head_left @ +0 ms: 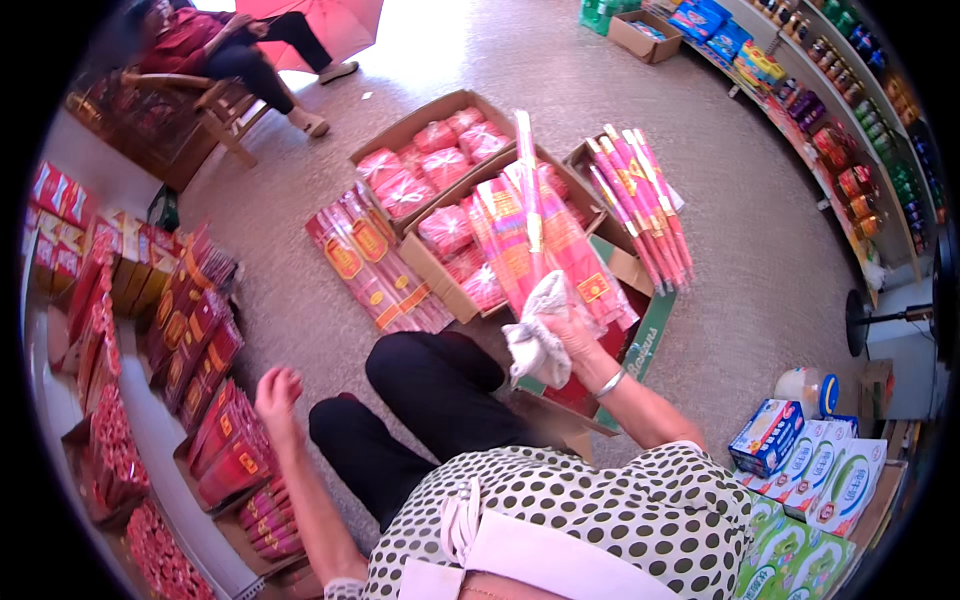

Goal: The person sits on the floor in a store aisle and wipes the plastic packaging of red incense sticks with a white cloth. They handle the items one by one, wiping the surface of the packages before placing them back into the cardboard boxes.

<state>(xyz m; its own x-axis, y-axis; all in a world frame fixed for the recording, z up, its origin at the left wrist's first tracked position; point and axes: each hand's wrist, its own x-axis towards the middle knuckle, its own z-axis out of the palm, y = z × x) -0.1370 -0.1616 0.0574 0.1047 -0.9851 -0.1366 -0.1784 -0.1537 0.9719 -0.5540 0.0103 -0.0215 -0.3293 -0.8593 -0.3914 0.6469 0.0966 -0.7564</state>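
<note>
My right hand (pixel 580 338) is closed on a crumpled white cloth (pixel 538 348) over the cartons. A long, slim pink-and-white packet (pixel 527 185) rises just beyond the cloth; whether the hand grips it too is hidden. Beneath lie flat pink packets of long sticks (pixel 590 288), resting across an open carton (pixel 428 262) that holds pink-wrapped bundles (pixel 445 230). My left hand (pixel 279 392) hangs in the air to the left of my knees, fingers curled in, with nothing visible in them. Nearest to it are red packets (pixel 232 445) on the left shelf.
Another carton of pink bundles (pixel 435 150) stands behind. Long packets lie left (pixel 375 260) and right (pixel 640 205) of the cartons. A green-sided box (pixel 652 335) sits close by. Stocked shelves (pixel 845 150) line the right; milk cartons (pixel 815 465) stand lower right. A seated person (pixel 235 55) is far left.
</note>
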